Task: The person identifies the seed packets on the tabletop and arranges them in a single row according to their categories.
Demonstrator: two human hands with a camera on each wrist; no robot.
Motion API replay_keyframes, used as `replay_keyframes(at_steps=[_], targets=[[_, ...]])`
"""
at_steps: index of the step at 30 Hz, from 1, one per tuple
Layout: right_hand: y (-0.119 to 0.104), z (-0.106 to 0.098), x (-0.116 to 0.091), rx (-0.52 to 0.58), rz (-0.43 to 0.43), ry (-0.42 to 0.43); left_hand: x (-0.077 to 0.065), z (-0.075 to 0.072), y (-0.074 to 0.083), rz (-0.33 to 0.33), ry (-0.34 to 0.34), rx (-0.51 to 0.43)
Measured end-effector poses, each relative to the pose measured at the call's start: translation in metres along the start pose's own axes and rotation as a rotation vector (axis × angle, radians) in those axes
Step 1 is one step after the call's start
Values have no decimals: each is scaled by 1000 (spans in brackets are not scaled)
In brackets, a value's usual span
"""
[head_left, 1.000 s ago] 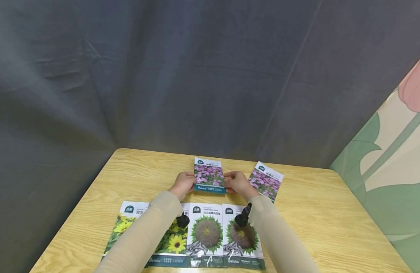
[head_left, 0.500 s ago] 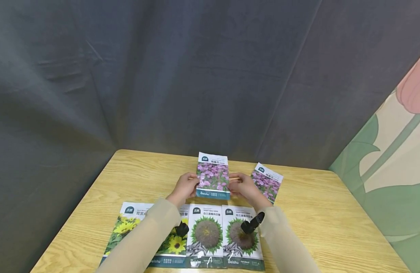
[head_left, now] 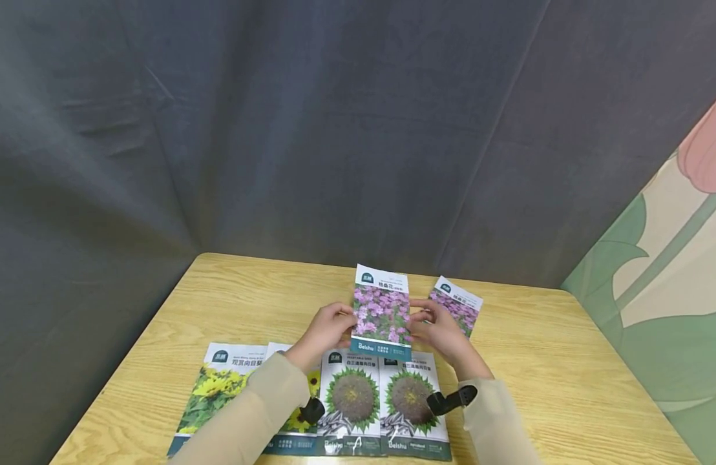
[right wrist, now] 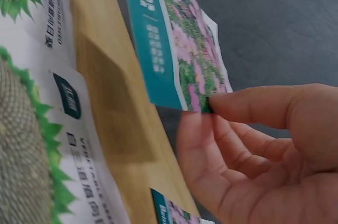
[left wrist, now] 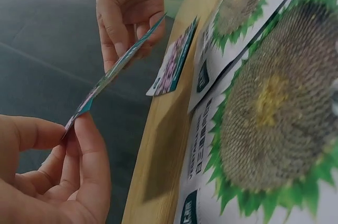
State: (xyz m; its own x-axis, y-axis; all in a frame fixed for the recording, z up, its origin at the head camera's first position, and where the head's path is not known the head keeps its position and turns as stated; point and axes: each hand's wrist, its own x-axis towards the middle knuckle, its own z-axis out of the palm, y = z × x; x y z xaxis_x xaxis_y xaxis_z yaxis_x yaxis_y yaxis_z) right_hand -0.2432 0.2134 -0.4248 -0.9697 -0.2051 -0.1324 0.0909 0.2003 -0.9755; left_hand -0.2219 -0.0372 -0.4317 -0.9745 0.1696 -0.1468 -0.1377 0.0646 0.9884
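Both the left hand (head_left: 327,328) and right hand (head_left: 442,329) are pinching, thumb to fingers, opposite long edges of a purple-flower packet (head_left: 381,313) midway between them above the table (head_left: 567,368), its long axis pointing away from the person, while a matching packet (head_left: 459,302) is lying nearer the right hand.

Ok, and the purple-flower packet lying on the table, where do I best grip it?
I'd pinch the lying packet by its right long edge, coming from the right: it looks thin and flat, and that edge shows free, while the right hand, holding the other purple-flower packet, hides part of the lower left in the head view.
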Motion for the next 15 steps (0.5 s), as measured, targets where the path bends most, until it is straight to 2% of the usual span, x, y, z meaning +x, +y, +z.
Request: replay_keyframes(at_steps=[10, 15], targets=[[-1, -18, -19, -117, -29, 27, -16, 14, -2, 13, -107, -50], [0, -28, -28, -151, -32, 31, -22, 25, -7, 14, -131, -59]])
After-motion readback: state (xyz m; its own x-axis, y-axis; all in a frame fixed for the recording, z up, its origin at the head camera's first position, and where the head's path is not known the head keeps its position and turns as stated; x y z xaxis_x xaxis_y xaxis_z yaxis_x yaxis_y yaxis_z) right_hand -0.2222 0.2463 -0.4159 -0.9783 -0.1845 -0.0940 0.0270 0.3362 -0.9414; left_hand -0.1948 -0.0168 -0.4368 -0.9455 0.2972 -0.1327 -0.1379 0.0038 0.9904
